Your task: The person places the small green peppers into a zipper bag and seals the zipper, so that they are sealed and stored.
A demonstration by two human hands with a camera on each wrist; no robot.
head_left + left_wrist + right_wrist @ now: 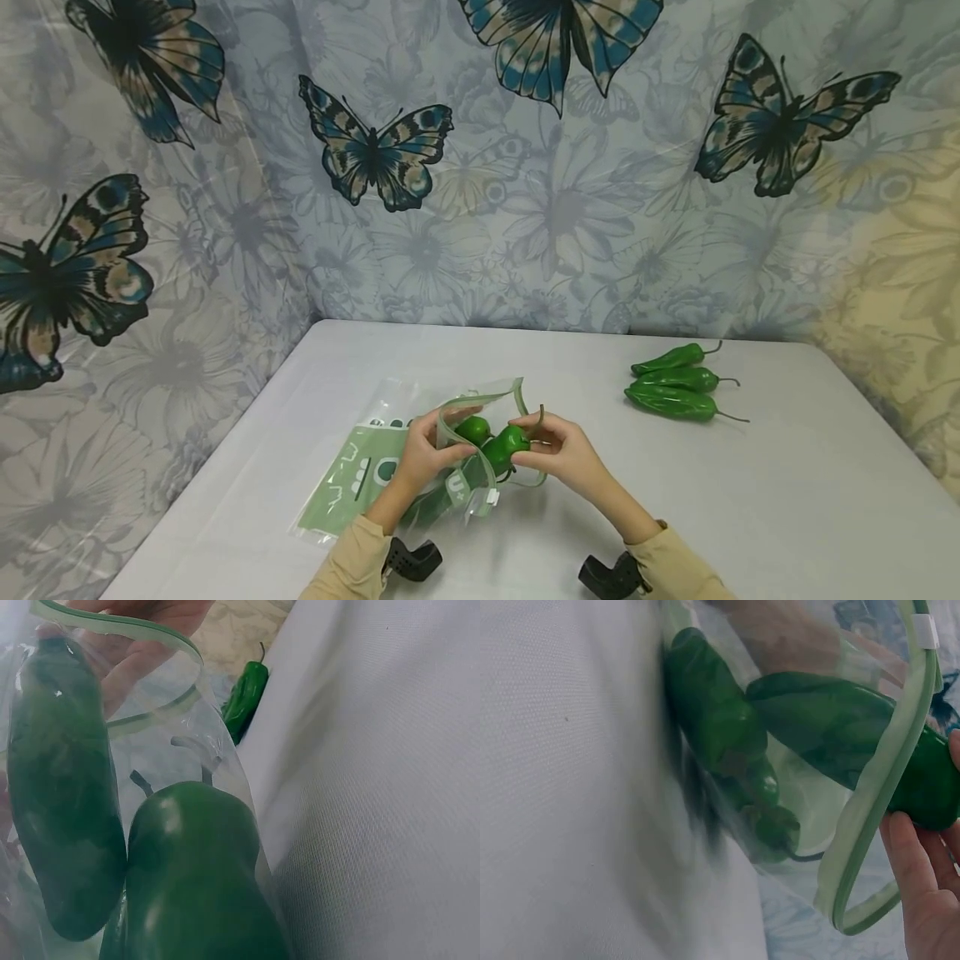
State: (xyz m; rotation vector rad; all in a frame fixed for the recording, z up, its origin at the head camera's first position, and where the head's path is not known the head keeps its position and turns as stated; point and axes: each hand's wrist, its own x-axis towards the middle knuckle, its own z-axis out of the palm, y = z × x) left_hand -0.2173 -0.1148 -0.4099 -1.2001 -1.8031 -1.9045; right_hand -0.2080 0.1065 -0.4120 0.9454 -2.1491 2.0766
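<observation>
A clear and green zip bag (341, 487) lies toward the left of the table, its mouth spread and facing right. My left hand (426, 454) holds the bag by its green rim. At the mouth, my right hand (562, 454) pinches a green pepper (506, 448) by its stem end. In the right wrist view, that pepper (930, 784) slants past the zip edge, its far end inside the bag. Another green pepper (474, 429) shows in the opening. Through the plastic, the left wrist view gives a large pepper (195, 877) with its stem up.
Three green peppers (678, 402) lie side by side at the table's back right, stems pointing right. A white cloth covers the table (750, 517). Butterfly-print fabric (562, 217) hangs behind it and on the left. A white slider (492, 497) sits on the bag's zip.
</observation>
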